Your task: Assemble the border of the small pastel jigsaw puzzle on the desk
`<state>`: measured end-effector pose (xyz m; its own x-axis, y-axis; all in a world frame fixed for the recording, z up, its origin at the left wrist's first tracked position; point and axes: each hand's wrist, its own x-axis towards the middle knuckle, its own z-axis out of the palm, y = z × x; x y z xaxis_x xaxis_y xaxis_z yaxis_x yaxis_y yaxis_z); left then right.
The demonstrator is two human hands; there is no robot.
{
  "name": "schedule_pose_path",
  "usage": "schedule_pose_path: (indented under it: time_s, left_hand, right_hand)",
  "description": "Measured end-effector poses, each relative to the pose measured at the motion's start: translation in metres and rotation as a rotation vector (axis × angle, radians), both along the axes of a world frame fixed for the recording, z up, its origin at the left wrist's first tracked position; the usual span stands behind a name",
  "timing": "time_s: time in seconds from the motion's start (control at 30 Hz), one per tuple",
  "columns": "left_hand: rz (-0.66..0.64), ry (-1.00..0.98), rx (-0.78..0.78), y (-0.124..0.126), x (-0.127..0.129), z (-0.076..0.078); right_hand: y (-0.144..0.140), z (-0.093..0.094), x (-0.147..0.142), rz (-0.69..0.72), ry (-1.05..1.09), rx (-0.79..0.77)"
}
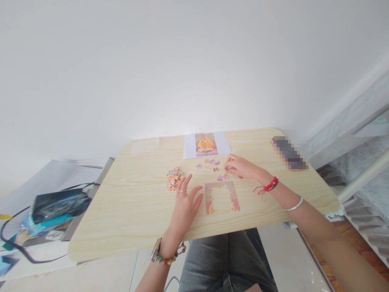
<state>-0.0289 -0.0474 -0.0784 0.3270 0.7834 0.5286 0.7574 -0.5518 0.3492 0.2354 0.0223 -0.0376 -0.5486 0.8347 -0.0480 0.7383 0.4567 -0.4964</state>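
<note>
Grey jeans [225,259] lowest in view, under the near edge of the tabletop [127,202].

Left hand [186,205] flat on the tabletop, palm down, fingers spread and loose, gripping nothing; ring on one finger, beaded bracelet [165,256] at the wrist. Lying just left of the puzzle frame [221,197], fingertips close to its left side but apart from it.

Puzzle frame partly built: pink border joined on four sides, bare wood showing in the middle, near the front centre of the tabletop.

Heap of loose pieces [174,178] behind and left of the puzzle frame, just beyond the left fingertips, not touched.

Scattered pieces [212,163] spread flat right behind the puzzle frame. Right hand [240,166] reaching over them, fingers curled and pinched at a single piece [227,167]; too small to tell whether lifted or only touched. Red cord [269,186] and silver bangle [294,206] on the right wrist.

Reference picture [206,144], a yellow figure on pink, on white paper at the far edge, straight behind the puzzle frame.

Blurred dark object [289,153] far right of the puzzle frame, at the back corner.

Bag [59,205] and black cable [18,243] on the floor, well left of the puzzle frame.
</note>
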Motion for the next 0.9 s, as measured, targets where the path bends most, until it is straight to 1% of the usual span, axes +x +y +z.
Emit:
schedule_pose_path:
  time_s: [0.1,0.2,0.3,0.43,0.53,0.6,0.67,0.77,0.83,0.9]
  left_hand:
    - [-0.001,0.007,0.002,-0.003,-0.003,-0.001]
    - [0.002,0.025,-0.022,-0.007,-0.006,0.000]
    - [0.004,0.036,-0.046,-0.010,-0.008,0.001]
    - [-0.004,0.017,-0.031,-0.011,-0.007,0.001]
    - [-0.003,0.008,-0.035,-0.011,-0.006,-0.001]
    - [-0.004,0.013,-0.047,-0.012,-0.006,-0.002]
    - [-0.008,0.023,-0.053,-0.013,-0.006,-0.002]
    - [-0.002,0.021,-0.040,-0.015,-0.007,-0.001]
    - [0.009,0.018,-0.032,-0.015,-0.010,0.000]
    - [0.015,0.027,-0.036,-0.015,-0.013,0.000]
  right_hand:
    - [0.004,0.004,-0.004,-0.011,-0.100,0.021]
    - [0.002,0.005,-0.005,-0.016,-0.198,0.151]
    - [-0.007,0.005,-0.004,-0.024,-0.227,0.288]
    - [-0.019,0.001,0.002,-0.048,-0.256,0.385]
    - [-0.021,-0.003,0.005,-0.094,-0.268,0.391]
    - [-0.018,-0.006,0.004,-0.132,-0.224,0.369]
    - [-0.012,-0.010,0.000,-0.159,-0.152,0.320]
    - [-0.001,-0.012,0.000,-0.158,-0.036,0.221]
    - [0.005,-0.010,0.007,-0.166,0.030,0.215]
    - [0.009,-0.006,0.020,-0.210,0.064,0.259]
